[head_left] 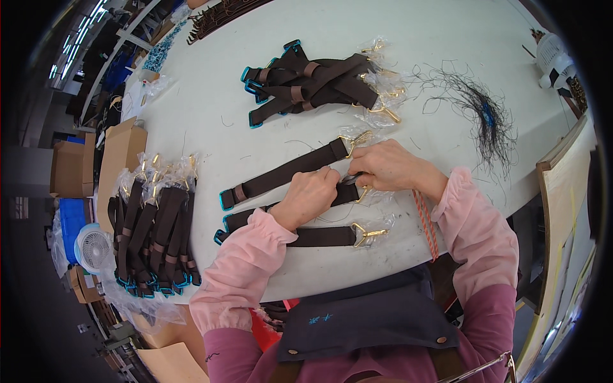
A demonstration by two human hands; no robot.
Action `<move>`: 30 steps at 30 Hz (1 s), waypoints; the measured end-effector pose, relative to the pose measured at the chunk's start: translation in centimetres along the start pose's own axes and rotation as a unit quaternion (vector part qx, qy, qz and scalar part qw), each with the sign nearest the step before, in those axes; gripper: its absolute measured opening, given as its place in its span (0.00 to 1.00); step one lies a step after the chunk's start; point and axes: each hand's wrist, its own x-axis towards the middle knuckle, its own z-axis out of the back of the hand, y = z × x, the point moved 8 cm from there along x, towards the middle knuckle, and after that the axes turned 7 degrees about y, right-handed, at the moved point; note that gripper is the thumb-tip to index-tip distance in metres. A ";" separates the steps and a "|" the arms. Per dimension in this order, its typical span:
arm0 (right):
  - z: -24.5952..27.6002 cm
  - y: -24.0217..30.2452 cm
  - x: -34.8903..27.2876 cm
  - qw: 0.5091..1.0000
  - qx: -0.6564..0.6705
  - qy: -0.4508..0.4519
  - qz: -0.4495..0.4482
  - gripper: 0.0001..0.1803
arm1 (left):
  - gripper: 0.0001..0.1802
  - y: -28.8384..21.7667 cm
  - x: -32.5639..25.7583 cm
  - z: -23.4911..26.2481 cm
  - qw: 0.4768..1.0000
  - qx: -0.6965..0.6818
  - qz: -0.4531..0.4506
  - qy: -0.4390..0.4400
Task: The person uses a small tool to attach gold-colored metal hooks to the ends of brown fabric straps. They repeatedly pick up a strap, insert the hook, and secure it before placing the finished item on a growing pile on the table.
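Three dark brown straps with teal end tips and gold clasps lie side by side on the white table (211, 76). My left hand (311, 195) pinches the middle strap (249, 217) near its clasp end. My right hand (391, 167) grips the same strap's gold clasp end, fingers curled around it and a bit of clear plastic wrap. Just above my hands lies the upper strap (287, 173); the lower strap (325, 237), with a wrapped gold clasp, sits nearest me.
A heap of the same straps (313, 83) lies at the table's middle back, and a bundle of them (153, 230) rests on clear plastic at the left edge. A tangle of dark threads (485, 121) lies to the right. Cardboard boxes (118, 159) and a small fan (92, 247) stand left.
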 end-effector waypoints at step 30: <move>-0.5 0.2 0.0 0.999 0.016 -0.022 0.028 0.06 | 0.03 0.3 0.2 0.4 0.996 -0.090 0.017 -0.011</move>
